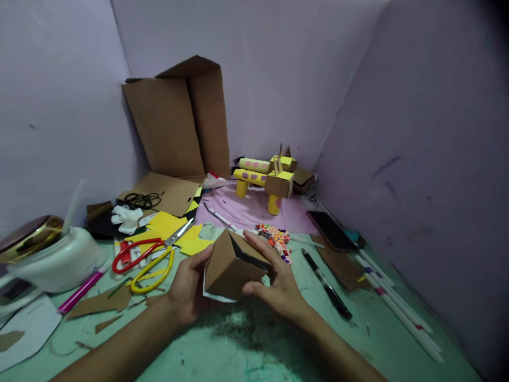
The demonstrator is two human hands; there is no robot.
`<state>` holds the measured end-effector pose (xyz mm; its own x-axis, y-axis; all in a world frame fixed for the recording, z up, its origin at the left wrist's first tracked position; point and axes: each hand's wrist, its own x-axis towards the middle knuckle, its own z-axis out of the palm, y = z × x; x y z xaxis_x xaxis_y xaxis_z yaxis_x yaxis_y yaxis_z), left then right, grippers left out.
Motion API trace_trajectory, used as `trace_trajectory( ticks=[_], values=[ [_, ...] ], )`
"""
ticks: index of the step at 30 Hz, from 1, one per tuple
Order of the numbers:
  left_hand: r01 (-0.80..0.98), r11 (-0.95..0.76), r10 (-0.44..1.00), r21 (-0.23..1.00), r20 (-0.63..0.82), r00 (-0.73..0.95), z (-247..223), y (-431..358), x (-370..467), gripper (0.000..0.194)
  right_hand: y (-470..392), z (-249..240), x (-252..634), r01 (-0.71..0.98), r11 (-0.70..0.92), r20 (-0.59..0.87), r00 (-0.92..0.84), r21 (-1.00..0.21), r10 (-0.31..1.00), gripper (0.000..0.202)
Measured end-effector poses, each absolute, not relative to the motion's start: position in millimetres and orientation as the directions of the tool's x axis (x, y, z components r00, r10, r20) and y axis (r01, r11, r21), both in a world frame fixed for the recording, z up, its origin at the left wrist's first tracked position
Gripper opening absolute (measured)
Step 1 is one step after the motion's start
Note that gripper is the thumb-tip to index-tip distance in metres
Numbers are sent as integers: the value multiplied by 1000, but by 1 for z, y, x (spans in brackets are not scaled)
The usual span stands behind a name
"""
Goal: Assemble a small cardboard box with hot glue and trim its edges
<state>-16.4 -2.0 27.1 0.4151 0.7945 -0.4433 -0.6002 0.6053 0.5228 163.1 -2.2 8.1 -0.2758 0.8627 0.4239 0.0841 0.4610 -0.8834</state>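
Small cardboard box (225,270), lower centre of the frame
Left hand (186,292) and right hand (281,281) grip it, fingers on its sides.

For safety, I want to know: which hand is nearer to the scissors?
Left. The left hand, holding the left side of the cardboard box, is just to the right of the scissors. The right hand is farther from them, at the box's right side.

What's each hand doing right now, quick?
Left hand: holding the small cardboard box by its left side.
Right hand: holding the same box at its right side.
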Motion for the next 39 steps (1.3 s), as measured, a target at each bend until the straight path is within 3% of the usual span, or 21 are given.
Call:
trace_trajectory(
  ticks=[3,6,10,12,14,18,24,32,35,39],
  values=[
    [-522,682,731,512,-485,480,23,-5,-12,42,-2,10,160,-7,414,406,-211,-910,889,60],
    [-453,636,770,625,-473,428,19,-8,-10,41,-2,12,163,-47,328,331,-164,-943,929,49],
    [-268,304,947,914,-259,192,15,-10,-18,54,-2,14,166,-40,119,125,-207,-992,970,46],
    [-105,100,992,990,-91,84,13,-11,-25,63,-2,14,163,-14,127,127,-223,-992,967,40],
    [63,-58,996,996,53,78,11,-11,-30,63,-2,11,160,21,206,195,-237,-978,952,33],
    [293,-252,965,922,217,148,10,-12,-30,42,-2,3,155,27,279,266,-227,-960,937,26],
    [285,-354,933,891,315,173,11,-16,-29,34,-10,-3,160,-43,238,241,-240,-970,940,27],
    [146,-189,966,971,157,205,5,-17,-31,39,-15,-8,164,-14,189,187,-217,-982,958,33],
    [108,-191,961,976,164,223,3,-16,-33,39,-16,-12,164,-22,156,158,-215,-987,964,48],
    [125,-272,944,954,239,229,-3,-18,-34,36,-24,-14,166,158,165,111,-307,-973,945,75]
  ],
)
